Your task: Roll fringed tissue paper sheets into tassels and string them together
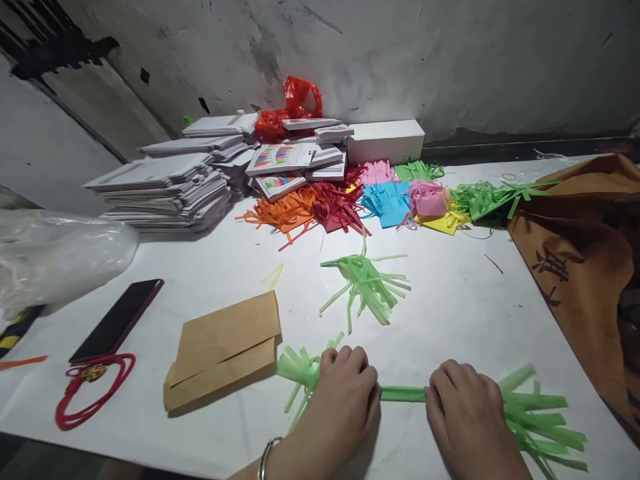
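Observation:
A green tissue-paper tassel (403,394) lies across the front of the white table, its middle rolled into a narrow strip and both ends cut into fringes. My left hand (345,400) is closed over the strip's left part, with fringe fanning out beyond it. On the right part, my right hand (465,413) is closed too, its fingers curled down onto the paper. A short stretch of rolled strip shows between the hands. Just beyond them rests a loose light-green fringed tassel (367,283). The fingertips of both hands are mostly hidden.
To the left lie a brown paper envelope (225,340), a black phone (117,320) and a red cord (100,393). Stacked white packets (160,190) stand behind. Colourful fringed bundles (387,200) line the back beside a white box (385,141). Brown cloth (575,253) hangs at right.

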`<action>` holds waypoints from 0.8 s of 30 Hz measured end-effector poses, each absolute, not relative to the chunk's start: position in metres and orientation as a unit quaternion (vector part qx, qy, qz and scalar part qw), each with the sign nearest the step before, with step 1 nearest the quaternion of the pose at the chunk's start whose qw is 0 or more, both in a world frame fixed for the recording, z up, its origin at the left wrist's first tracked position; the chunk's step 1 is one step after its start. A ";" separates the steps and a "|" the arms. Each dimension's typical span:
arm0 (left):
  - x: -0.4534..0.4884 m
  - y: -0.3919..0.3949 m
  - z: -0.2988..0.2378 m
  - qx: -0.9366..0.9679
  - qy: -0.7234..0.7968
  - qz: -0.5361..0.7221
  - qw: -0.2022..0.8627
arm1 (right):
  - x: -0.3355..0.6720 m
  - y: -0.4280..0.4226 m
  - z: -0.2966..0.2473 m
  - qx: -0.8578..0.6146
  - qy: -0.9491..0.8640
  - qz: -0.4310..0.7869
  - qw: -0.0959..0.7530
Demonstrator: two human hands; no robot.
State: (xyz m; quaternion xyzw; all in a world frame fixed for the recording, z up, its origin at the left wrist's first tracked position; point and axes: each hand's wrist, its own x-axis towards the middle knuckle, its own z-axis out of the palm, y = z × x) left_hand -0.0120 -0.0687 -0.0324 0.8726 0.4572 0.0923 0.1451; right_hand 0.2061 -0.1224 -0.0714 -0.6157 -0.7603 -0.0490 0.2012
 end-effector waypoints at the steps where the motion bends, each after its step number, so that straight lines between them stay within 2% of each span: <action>1: -0.013 -0.068 -0.035 0.874 0.451 0.103 0.146 | 0.206 -0.122 -0.071 -0.619 -0.756 -0.050 0.209; 5: -0.020 -0.067 -0.040 0.908 0.360 0.147 0.154 | 0.194 -0.124 -0.063 -0.573 -0.764 -0.022 0.295; 8: -0.022 -0.064 -0.033 0.925 0.315 0.129 0.170 | 0.181 -0.123 -0.061 -0.506 -0.793 0.023 0.340; 17: -0.015 -0.061 -0.040 0.921 0.331 0.155 0.134 | 0.172 -0.118 -0.061 -0.527 -0.770 0.104 0.344; 24: -0.020 -0.065 -0.042 0.913 0.330 0.159 0.180 | 0.170 -0.120 -0.062 -0.503 -0.779 0.064 0.368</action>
